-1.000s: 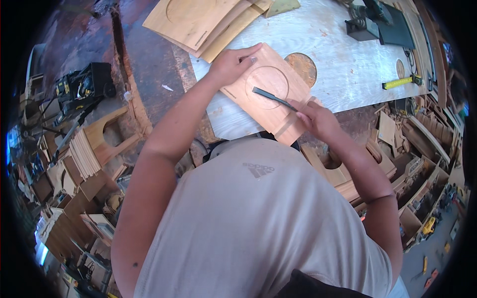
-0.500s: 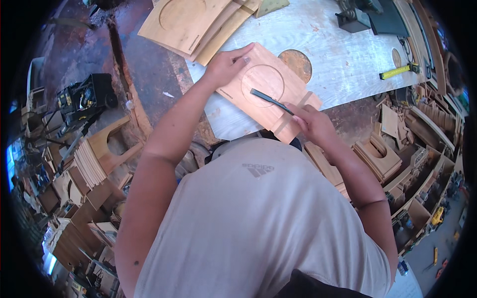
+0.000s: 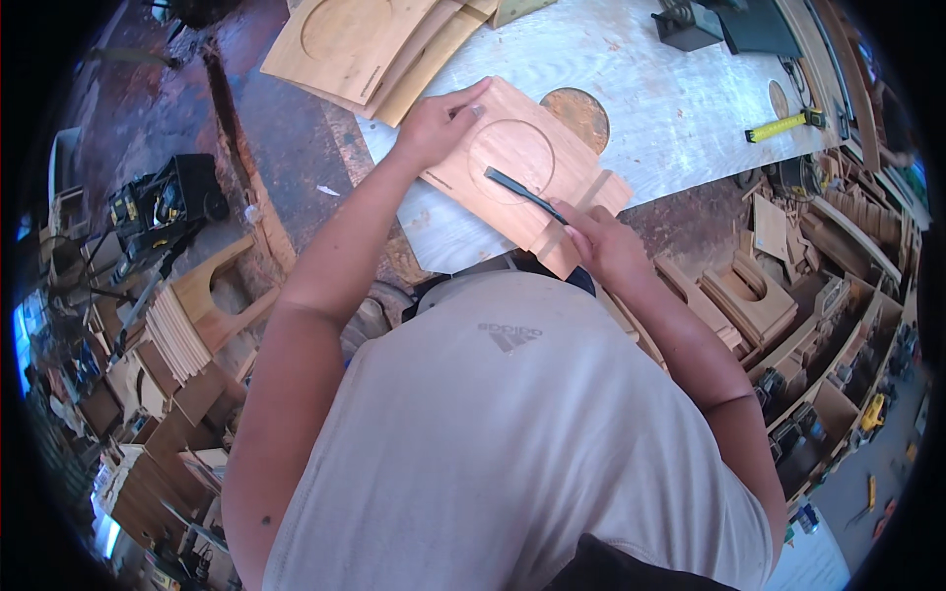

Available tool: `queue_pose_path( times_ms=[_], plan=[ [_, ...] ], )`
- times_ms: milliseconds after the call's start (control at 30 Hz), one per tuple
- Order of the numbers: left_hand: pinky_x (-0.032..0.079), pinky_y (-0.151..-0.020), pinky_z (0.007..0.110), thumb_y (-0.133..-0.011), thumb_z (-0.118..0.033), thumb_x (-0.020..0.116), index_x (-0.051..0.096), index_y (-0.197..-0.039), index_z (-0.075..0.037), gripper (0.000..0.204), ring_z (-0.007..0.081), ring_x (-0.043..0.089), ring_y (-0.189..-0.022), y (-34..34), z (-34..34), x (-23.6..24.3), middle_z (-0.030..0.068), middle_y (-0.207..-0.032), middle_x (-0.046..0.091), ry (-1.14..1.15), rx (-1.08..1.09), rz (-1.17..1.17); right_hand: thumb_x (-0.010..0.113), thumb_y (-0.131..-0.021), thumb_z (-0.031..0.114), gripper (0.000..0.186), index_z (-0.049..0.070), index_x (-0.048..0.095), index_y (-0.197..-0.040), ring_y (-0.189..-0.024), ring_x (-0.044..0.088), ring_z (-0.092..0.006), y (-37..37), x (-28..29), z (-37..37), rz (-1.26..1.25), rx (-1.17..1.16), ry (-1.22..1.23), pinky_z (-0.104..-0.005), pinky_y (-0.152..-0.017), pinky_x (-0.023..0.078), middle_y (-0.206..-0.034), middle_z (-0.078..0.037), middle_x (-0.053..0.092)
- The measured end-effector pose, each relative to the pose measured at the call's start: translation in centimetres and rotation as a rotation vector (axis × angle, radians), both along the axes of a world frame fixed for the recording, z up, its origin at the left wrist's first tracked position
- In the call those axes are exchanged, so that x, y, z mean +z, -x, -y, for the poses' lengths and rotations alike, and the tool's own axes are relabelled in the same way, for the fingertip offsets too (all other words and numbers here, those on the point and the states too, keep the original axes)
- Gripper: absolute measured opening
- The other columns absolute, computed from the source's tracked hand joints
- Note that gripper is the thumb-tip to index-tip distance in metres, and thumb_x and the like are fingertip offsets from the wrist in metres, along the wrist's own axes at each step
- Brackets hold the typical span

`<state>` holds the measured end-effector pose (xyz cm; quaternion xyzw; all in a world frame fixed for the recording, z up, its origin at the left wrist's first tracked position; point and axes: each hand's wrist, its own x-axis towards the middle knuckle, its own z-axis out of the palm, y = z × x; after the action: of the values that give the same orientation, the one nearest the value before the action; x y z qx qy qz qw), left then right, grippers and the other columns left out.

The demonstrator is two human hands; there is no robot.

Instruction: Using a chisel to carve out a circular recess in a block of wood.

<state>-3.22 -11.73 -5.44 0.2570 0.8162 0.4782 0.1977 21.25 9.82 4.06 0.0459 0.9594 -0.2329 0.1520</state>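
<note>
A flat wooden board (image 3: pixel 507 148) with a shallow round groove lies tilted on the light sheet at the bench edge, a notched cut at its near right end. My left hand (image 3: pixel 439 128) is closed on the board's far left edge, thumb over the top and the other fingers mostly hidden. In my right hand (image 3: pixel 609 248) is a chisel (image 3: pixel 512 184), gripped by its handle. The chisel's flat blade points up and left, over the grooved circle. Whether its tip touches the wood, I cannot tell.
Similar boards (image 3: pixel 360 44) are stacked beyond my left hand. On the light sheet (image 3: pixel 680 128) are a round hole, a yellow tape measure (image 3: pixel 778 128) and a dark box-shaped tool (image 3: pixel 688 30). Wooden pieces (image 3: pixel 749 300) crowd the right side. A black tool bag (image 3: pixel 182 192) lies at left.
The whole scene has shifted slightly left and up in the view. Both hands keep their holds, and the chisel still lies over the grooved circle, with little visible movement.
</note>
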Motion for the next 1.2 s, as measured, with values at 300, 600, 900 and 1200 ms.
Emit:
queue_pose_path(
  times_ms=[300,600,900,1200],
  plan=[
    [0.053,-0.085,0.031,-0.098,-0.029,0.064,0.059,-0.144,-0.036,0.047,0.0178,0.068,-0.085,0.2,0.4,-0.9,0.0128,-0.101,0.076,-0.066,-0.011,0.017,0.057,-0.103,0.031,0.04,0.034,0.059,-0.143,-0.079,0.068,-0.0343,0.2,0.2,-0.9,-0.029,0.023,-0.013,-0.0459,-0.07,0.056,-0.091,-0.012,0.061],
    [0.052,-0.077,0.032,-0.098,-0.029,0.066,0.059,-0.144,-0.036,0.047,0.0146,0.06,-0.074,0.0,0.3,0.4,0.0084,-0.086,0.071,0.025,-0.032,0.105,0.063,-0.099,0.032,0.038,0.037,0.065,-0.136,-0.081,0.067,-0.0319,7.2,1.4,-5.4,0.014,0.254,-0.02,-0.0432,-0.075,0.054,-0.089,-0.011,0.062],
    [0.052,-0.075,0.033,-0.098,-0.03,0.067,0.061,-0.141,-0.04,0.045,0.017,0.063,-0.074,-0.2,0.1,0.5,0.0088,-0.087,0.072,0.028,-0.055,0.073,0.063,-0.099,0.029,0.04,0.034,0.064,-0.138,-0.081,0.065,-0.0327,10.8,2.3,-6.7,0.092,0.434,-0.052,-0.0437,-0.074,0.052,-0.087,-0.013,0.06],
    [0.052,-0.074,0.034,-0.098,-0.029,0.067,0.062,-0.14,-0.039,0.044,0.0181,0.062,-0.072,0.0,0.3,-0.2,0.009,-0.085,0.071,0.0,-0.048,0.041,0.06,-0.1,0.033,0.038,0.038,0.065,-0.136,-0.083,0.066,-0.0314,10.6,2.8,-6.7,0.176,0.401,-0.078,-0.0425,-0.077,0.053,-0.087,-0.011,0.061]
  ],
)
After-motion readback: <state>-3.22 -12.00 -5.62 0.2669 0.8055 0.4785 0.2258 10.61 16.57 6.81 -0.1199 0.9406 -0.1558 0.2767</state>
